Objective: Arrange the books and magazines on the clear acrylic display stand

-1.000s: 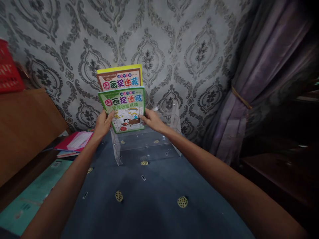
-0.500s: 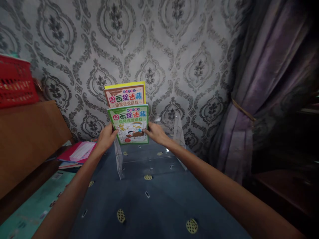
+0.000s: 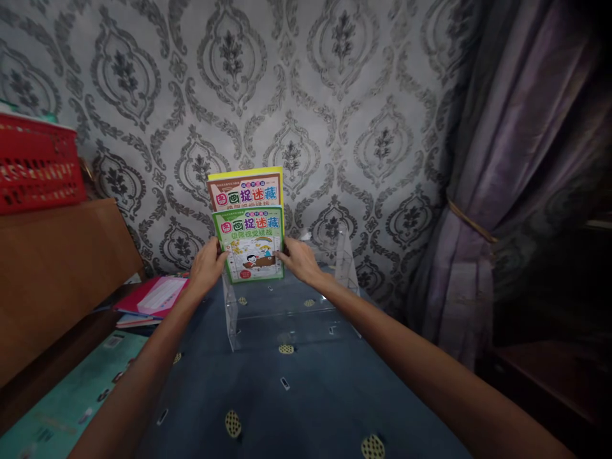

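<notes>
A green-bordered picture book [image 3: 253, 255] stands nearly upright between my two hands. My left hand [image 3: 209, 262] grips its left edge, thumb on the cover. On the opposite edge, my right hand [image 3: 297, 260] pinches it the same way. Right behind and above it, a brown-bordered book [image 3: 246, 191] shows its upper part, with a yellow edge [image 3: 246, 173] along its top and right side. Under and around the books is a clear acrylic rack [image 3: 230, 315] with stepped sides; its left part is partly behind my left hand and the green book.
The rack stands on a dark blue patterned cloth [image 3: 258, 395], close to a patterned wall [image 3: 296, 95]. At left are a red basket [image 3: 38, 166] on a cardboard box [image 3: 62, 255], a pink folder [image 3: 143, 294] and a teal sheet [image 3: 71, 382]. A purple curtain [image 3: 478, 210] hangs at right.
The whole view has shifted slightly, so everything sits a little lower and to the right. The green book covers slightly more of the brown book's cover. Both hands keep their hold.
</notes>
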Available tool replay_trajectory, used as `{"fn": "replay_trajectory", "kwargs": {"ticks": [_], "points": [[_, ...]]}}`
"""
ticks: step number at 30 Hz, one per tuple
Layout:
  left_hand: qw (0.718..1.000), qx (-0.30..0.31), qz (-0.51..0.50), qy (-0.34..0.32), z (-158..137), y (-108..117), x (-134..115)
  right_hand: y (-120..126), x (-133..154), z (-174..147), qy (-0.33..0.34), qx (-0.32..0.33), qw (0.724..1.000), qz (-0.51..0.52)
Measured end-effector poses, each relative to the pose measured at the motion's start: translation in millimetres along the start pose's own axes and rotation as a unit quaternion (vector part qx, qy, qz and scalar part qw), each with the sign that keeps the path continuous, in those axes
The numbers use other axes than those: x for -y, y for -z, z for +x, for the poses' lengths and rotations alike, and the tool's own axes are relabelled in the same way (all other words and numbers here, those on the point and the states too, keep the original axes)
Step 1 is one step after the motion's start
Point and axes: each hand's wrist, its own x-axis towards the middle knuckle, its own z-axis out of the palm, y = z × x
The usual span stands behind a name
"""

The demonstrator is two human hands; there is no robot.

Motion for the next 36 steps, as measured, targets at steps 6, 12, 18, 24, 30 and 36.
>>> {"fn": "replay_trajectory", "kwargs": {"ticks": [6, 12, 18, 24, 30, 36], "points": [[1.0, -0.005, 0.016, 0.013, -1.9, 1.7, -1.2, -9.1, -5.1, 0.2, -0.012, -0.019, 0.999, 0.039], [0.999, 0.01, 0.004, 0.041, -5.9, 1.4, -2.8, -17.8, -8.2, -1.3, -0.036, -0.027, 0.996, 0.075], [0.999, 0.009, -0.012, 0.036, -10.8, -0.2, -0.3, -22.9, -11.6, -4.2, -0.029, -0.041, 0.993, 0.107], [0.999, 0.003, -0.026, 0.04, -11.2, -2.6, 2.1, -26.7, -15.6, -5.5, -0.026, -0.053, 0.99, 0.128], [0.998, 0.004, -0.043, 0.038, -14.3, -2.3, 4.1, -23.4, -13.2, -10.9, -0.027, -0.056, 0.989, 0.133], [0.998, -0.002, -0.06, 0.033, -18.2, -1.6, 3.9, -21.2, -10.9, -17.6, -0.025, -0.054, 0.987, 0.15]]}}
